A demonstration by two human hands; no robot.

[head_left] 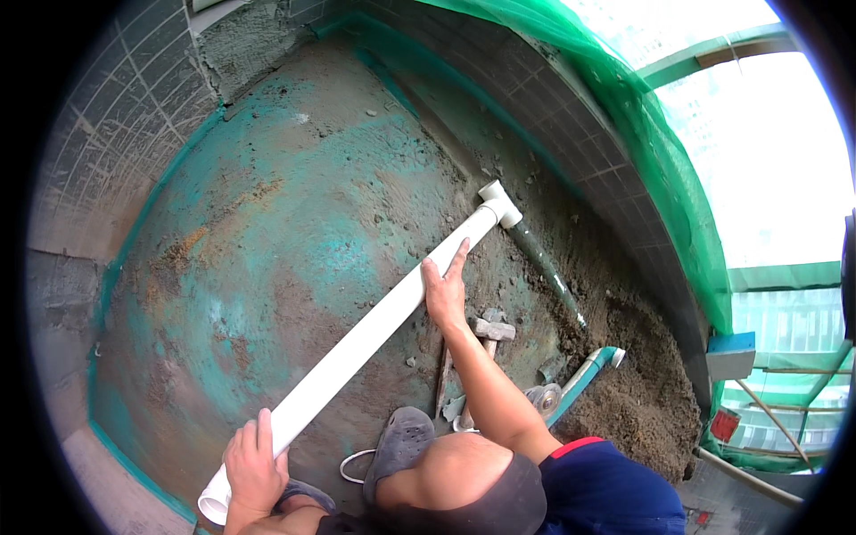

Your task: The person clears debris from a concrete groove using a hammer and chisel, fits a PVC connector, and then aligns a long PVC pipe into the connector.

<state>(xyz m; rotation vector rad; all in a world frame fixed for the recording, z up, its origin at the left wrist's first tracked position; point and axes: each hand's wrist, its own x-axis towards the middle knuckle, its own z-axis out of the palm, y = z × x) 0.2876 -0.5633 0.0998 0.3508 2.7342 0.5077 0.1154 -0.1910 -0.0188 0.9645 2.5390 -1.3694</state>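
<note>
A long white plastic pipe (357, 348) runs diagonally above the floor, from near my feet up to the right. Its far end meets a white tee fitting (501, 203). Close to the open near end, my left hand (254, 468) is closed around the pipe. My right hand (446, 292) grips it farther up, with thumb and a finger along its side; the other fingers are partly hidden. Beyond the tee, a dark pipe (548, 272) with white marks lies along the dirt.
By my right forearm lie a hammer (492, 330) and a tool with a round disc (545, 399). A teal pipe (580, 382) with a white elbow rests against a sand heap (646, 383). Tiled walls (134, 116) and green netting (682, 178) border the dirty floor (276, 232).
</note>
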